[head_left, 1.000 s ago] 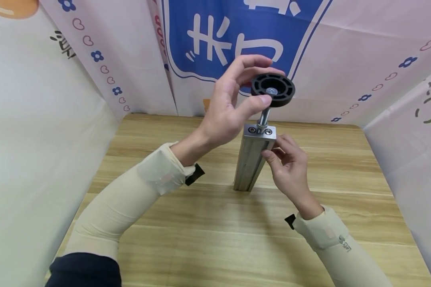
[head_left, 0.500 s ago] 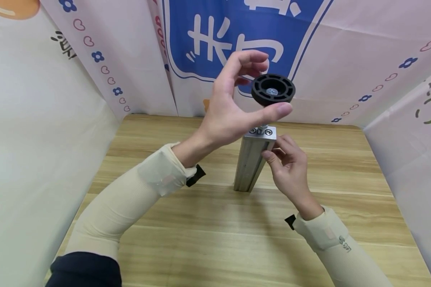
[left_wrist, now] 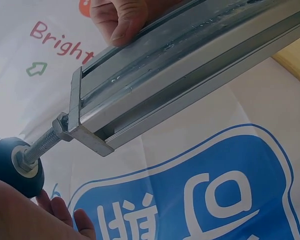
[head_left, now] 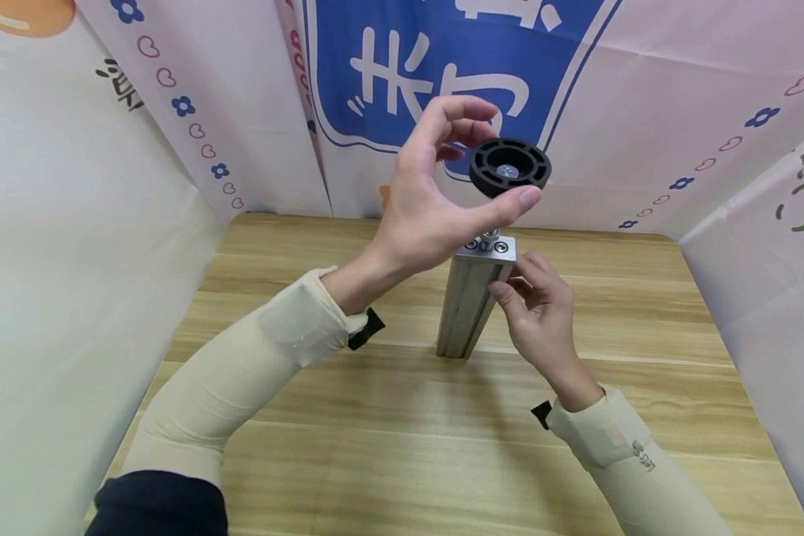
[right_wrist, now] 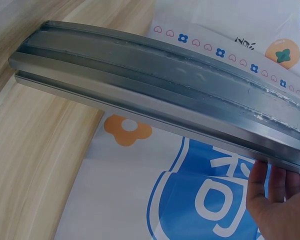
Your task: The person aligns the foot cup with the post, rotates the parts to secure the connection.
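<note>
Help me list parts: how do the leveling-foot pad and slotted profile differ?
The leveling-foot pad is black; the slotted profile is silvery metal. The pad is round and short, the profile long and straight-edged. Pockets ring the pad's face; grooves run along the profile. Shared: one threaded rod joins them.

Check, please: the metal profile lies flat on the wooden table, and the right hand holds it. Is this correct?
Not flat: the metal profile stands upright on the wooden table, as the head view shows. The right hand does hold it.
</note>
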{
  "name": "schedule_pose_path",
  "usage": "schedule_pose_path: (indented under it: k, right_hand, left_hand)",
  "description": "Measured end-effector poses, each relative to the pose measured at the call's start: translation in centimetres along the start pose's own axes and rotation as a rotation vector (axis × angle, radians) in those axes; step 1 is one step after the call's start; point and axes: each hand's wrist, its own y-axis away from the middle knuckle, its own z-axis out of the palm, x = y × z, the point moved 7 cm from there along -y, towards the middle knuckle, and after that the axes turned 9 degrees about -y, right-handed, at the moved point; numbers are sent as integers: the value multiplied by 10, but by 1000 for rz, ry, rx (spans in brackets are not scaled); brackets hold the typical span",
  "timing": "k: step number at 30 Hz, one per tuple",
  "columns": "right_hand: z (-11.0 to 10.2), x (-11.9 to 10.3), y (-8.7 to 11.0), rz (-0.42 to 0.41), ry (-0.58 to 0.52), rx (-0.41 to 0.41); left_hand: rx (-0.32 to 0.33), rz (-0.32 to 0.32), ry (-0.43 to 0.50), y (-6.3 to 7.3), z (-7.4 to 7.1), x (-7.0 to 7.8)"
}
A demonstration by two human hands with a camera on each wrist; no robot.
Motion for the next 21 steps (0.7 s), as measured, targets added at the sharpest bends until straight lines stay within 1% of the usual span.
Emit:
schedule_pose_path:
  k: [5, 13, 21]
  right_hand:
    - [0, 0, 0, 0, 0, -2]
    - [-1, 0, 0, 9, 12, 0]
    - [0, 1, 0, 7, -5, 0]
  left_hand:
    - [-5, 23, 5, 1, 0, -1]
    - [-9, 73, 41, 1, -1, -1]
    - [-28, 79, 126, 2, 0, -3]
